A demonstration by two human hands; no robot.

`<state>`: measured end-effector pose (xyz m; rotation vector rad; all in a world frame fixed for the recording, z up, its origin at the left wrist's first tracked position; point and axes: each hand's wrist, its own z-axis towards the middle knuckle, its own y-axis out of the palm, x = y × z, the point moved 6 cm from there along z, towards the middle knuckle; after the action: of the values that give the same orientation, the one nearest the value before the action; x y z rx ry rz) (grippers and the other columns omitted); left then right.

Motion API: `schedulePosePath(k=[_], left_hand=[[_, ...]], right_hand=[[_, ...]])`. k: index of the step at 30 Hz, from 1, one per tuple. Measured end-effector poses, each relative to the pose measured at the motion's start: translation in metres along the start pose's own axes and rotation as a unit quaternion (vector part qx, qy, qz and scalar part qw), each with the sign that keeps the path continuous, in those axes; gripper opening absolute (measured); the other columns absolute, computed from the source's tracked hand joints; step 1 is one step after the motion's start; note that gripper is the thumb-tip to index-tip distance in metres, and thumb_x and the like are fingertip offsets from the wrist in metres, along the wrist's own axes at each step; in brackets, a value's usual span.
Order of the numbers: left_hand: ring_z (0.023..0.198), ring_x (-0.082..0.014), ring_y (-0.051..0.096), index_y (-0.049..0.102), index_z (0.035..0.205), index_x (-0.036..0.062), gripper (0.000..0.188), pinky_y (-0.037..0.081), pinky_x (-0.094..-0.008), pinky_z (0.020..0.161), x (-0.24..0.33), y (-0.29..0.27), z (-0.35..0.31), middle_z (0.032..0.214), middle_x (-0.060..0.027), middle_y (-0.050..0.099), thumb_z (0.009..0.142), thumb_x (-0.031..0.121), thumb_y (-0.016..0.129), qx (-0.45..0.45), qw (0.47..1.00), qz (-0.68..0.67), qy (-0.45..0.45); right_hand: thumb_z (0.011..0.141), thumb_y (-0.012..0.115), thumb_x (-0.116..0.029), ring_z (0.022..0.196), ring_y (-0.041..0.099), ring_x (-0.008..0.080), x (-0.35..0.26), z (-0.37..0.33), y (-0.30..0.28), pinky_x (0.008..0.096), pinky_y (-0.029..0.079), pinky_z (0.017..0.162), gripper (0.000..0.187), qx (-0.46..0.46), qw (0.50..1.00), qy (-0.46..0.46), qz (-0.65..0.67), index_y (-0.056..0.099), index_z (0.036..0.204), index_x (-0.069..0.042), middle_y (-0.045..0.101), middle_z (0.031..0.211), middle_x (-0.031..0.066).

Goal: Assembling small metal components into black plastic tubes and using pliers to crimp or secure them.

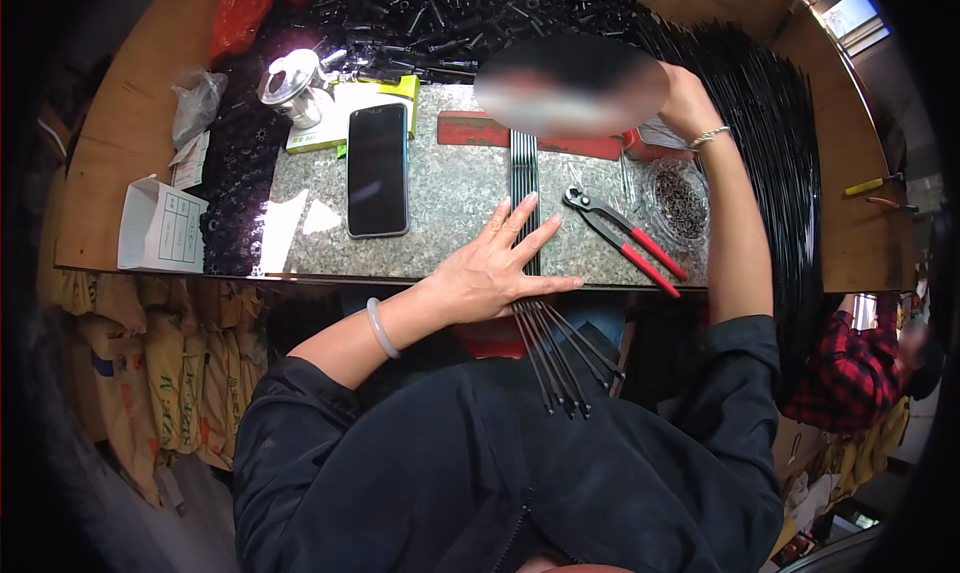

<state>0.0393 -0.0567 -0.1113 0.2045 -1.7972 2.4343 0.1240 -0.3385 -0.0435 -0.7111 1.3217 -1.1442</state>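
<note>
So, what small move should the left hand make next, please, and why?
Perhaps the left hand should gather the thin dark rods closer together: its fingers lie spread across them, and their near ends fan out past the grey tabletop, while near the red bar they run side by side.

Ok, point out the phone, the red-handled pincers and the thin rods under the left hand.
Phone (pixel 378 171), head view: middle of its dark screen.
Pincers (pixel 632 255), head view: lower red handle.
Thin rods (pixel 524 168), head view: their straight, bunched stretch.
</note>
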Motion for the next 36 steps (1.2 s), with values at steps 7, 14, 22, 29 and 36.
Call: schedulePosePath(k=[7,14,22,29,36], left_hand=[[0.13,-0.049,0.022,0.041,0.13,0.0418,0.077,0.028,-0.0584,0.103,-0.002,0.003,-0.001,0.139,-0.0194,0.031,0.063,0.021,0.072,-0.002,1.0,0.013,-0.003],[0.13,-0.0486,0.024,0.04,0.131,0.0423,0.075,0.028,-0.0582,0.103,0.001,0.004,0.0,0.139,-0.0196,0.032,0.066,0.019,0.069,-0.001,1.0,0.022,-0.006],[0.129,-0.0483,0.025,0.039,0.132,0.0423,0.077,0.028,-0.0572,0.103,0.0,0.002,0.0,0.137,-0.0198,0.034,0.066,0.02,0.07,-0.002,0.999,0.036,-0.01],[0.129,-0.0477,0.026,0.039,0.132,0.0415,0.082,0.029,-0.0563,0.104,0.0,0.002,0.0,0.137,-0.0195,0.036,0.06,0.023,0.074,0.011,0.999,0.037,-0.008],[0.129,-0.0476,0.026,0.039,0.132,0.0418,0.082,0.029,-0.0569,0.103,0.0,0.002,-0.001,0.137,-0.0199,0.035,0.061,0.023,0.074,0.016,0.999,0.035,-0.009]], right_hand=[[0.073,0.069,-0.014,0.073,0.063,0.0256,0.032,-0.022,0.018,0.0339,0.05,0.069,0.016,-0.074,0.996,0.047,-0.029,0.067,0.083,-0.002,0.065,0.077,0.0137],[0.08,0.063,-0.014,0.08,0.06,0.0269,0.029,-0.025,0.002,0.0346,0.048,0.071,0.013,0.07,0.994,-0.02,-0.084,0.064,0.085,-0.002,0.062,0.082,0.0131],[0.085,0.059,-0.017,0.066,0.057,0.0161,-0.056,-0.006,0.064,0.0291,0.046,0.066,0.017,-0.019,0.992,-0.032,0.119,0.063,0.09,-0.001,0.063,0.076,0.0098],[0.08,0.061,-0.022,0.069,0.061,0.0197,-0.041,0.009,0.104,0.0313,0.048,0.068,0.023,-0.077,0.979,-0.005,0.186,0.066,0.086,-0.001,0.065,0.075,0.0123],[0.079,0.062,-0.023,0.067,0.06,0.0169,-0.041,0.009,0.104,0.03,0.048,0.067,0.023,-0.072,0.977,0.006,0.201,0.066,0.083,0.0,0.065,0.073,0.0112]])
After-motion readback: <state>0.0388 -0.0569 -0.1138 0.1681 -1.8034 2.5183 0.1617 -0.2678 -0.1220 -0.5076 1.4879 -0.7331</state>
